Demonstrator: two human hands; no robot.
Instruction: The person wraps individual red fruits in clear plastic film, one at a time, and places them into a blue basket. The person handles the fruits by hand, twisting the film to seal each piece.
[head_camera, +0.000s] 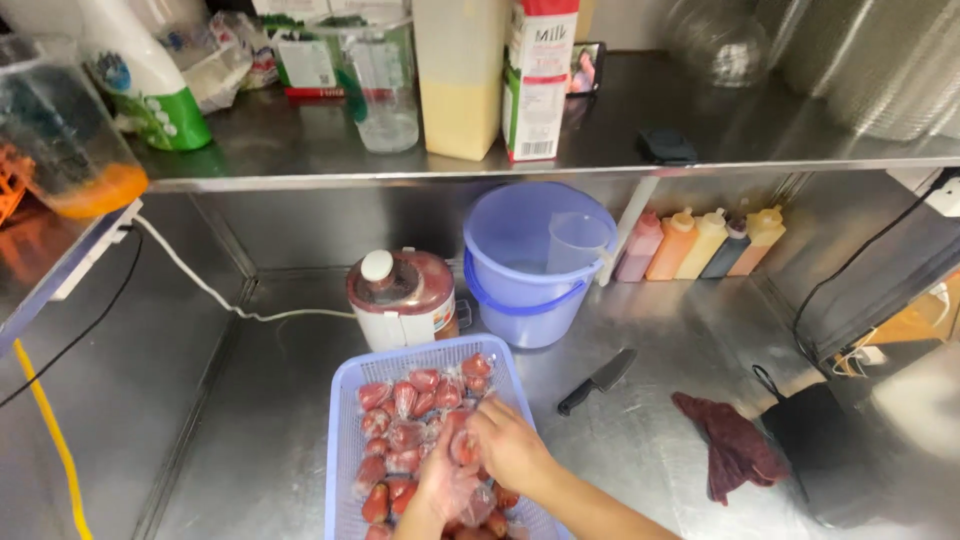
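Down on the steel desk (640, 440), everything sat under a long metal shelf (700, 140) that ran across the twelve o'clock side. On that shelf stood a tall carton (538, 80), a pale yellow container (460, 75) just beside it, and a clear cup (385, 95) a little further toward nine.

Below the shelf, a light blue bucket (525, 265) sat at twelve o'clock from the hands, with a clear measuring jug (580, 245) tucked inside it. Just beside the bucket, toward nine, stood a juicer (402, 298) with a reddish lid, its white cord trailing off toward ten. A row of squeeze bottles (700, 243) lined the back wall at about one o'clock.

Front and centre, the lavender basket (345, 440) held a heap of red fruits (405, 400) sealed in clear plastic. The right hand (510, 445) was curled over the pile, its grip partly closed on one wrapped fruit. The left hand (445, 485) lay under crinkled plastic beside it, touching the wrapping; how tightly its grip was closed, I cannot tell.

At three o'clock from the basket lay a dark red cloth (730, 445), and between them, nearer two o'clock, a black-handled knife (598, 381) rested flat.
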